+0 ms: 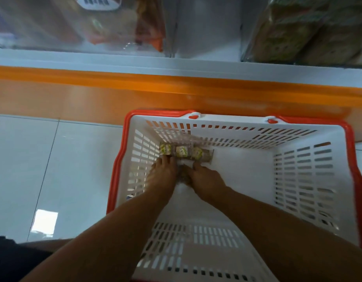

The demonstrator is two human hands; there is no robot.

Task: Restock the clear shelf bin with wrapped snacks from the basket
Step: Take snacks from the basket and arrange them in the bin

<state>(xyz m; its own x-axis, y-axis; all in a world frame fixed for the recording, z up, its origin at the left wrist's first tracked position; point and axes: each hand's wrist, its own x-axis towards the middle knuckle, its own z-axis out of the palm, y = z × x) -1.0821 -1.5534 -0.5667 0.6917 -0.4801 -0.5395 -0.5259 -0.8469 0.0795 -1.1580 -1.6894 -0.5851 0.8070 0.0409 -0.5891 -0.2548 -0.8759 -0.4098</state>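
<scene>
A white slotted basket (302, 180) with an orange rim stands on the floor below the shelf. Both my arms reach down into its far left corner. A row of brown wrapped snacks (186, 153) with yellow-green labels lies on the basket floor there. My left hand (162, 176) rests fingers-down, its tips touching the nearest snack. My right hand (204, 180) lies beside it, fingers curled over dark wrapped snacks (183, 176) between the two hands; the grip itself is blurred. Clear shelf bins (94, 37) sit above.
An orange shelf front (135, 92) runs across the view just beyond the basket. A second clear bin (308, 33) at top right holds pale brownish packs. Glossy white floor tiles (43, 169) lie to the left. My dark-clothed knee shows at bottom left.
</scene>
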